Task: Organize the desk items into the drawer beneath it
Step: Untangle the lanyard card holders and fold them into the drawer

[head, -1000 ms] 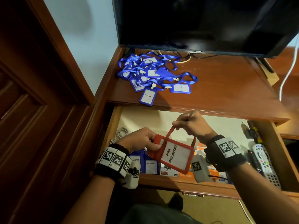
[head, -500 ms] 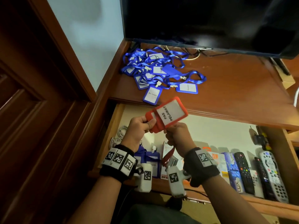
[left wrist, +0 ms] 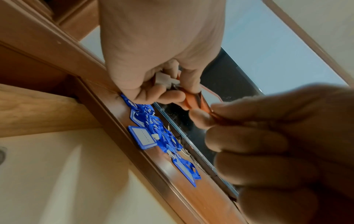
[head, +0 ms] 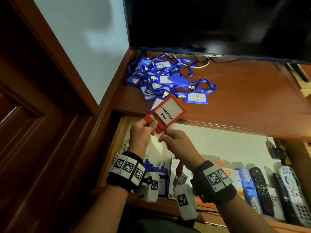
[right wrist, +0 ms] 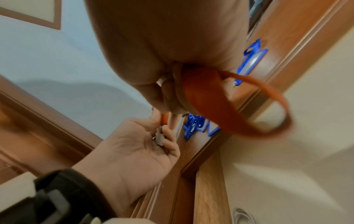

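Observation:
A red badge holder (head: pixel 165 114) labelled PAS PELAWAT is held up over the front edge of the desk. My left hand (head: pixel 143 131) pinches its near end, with the white clip (left wrist: pixel 166 80) inside the fingers. My right hand (head: pixel 175 143) grips the red lanyard (right wrist: pixel 214 106), which loops down below the wrist (head: pixel 179 169). A tangled pile of blue badge holders and lanyards (head: pixel 165 78) lies on the desk at the back left. The open drawer (head: pixel 218 145) is beneath both hands.
A dark TV (head: pixel 218 24) stands at the back of the desk. In the drawer lie blue badge holders (head: pixel 159 180), small boxes (head: pixel 235 179) and several remote controls (head: pixel 286 187) along the front. A wooden door frame (head: pixel 50 81) stands at the left.
Both hands have raised the red badge holder from down in the drawer to the desk edge and turned it face up. The lanyard now hangs below my right hand.

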